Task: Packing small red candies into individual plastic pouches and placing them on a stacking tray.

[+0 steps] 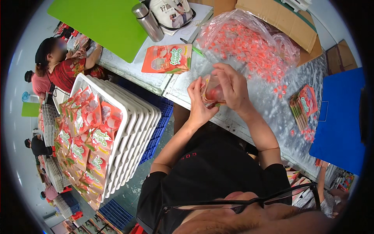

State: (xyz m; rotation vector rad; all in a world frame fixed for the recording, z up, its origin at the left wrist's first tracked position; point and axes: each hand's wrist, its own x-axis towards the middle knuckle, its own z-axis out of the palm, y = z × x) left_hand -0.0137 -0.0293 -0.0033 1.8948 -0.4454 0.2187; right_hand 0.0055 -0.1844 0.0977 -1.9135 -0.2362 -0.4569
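Observation:
Over the table's near edge, a red and clear pouch (212, 93) stands tilted between my two hands. My left hand (199, 102) grips its left side and lower edge, the thumb lying along it. On the other side, my right hand (235, 87) curls its fingers against the pouch's upper right side; the fingertips are partly hidden. Pinkish-red shapes show through the pouch. Beyond my hands, a large heap of small pink wrapped pieces (249, 43) spills out of a clear plastic bag (218, 24). Flat red pouches (165, 58) lie to the left.
A green-handled cutter (197, 51) and a steel flask (149, 24) lie past the flat pouches. Stacked white trays (134, 128) at left carry filled pouches (80, 136). Right are a pouch bundle (304, 104), a blue board (337, 121) and a cardboard box (280, 19). Co-workers sit at left.

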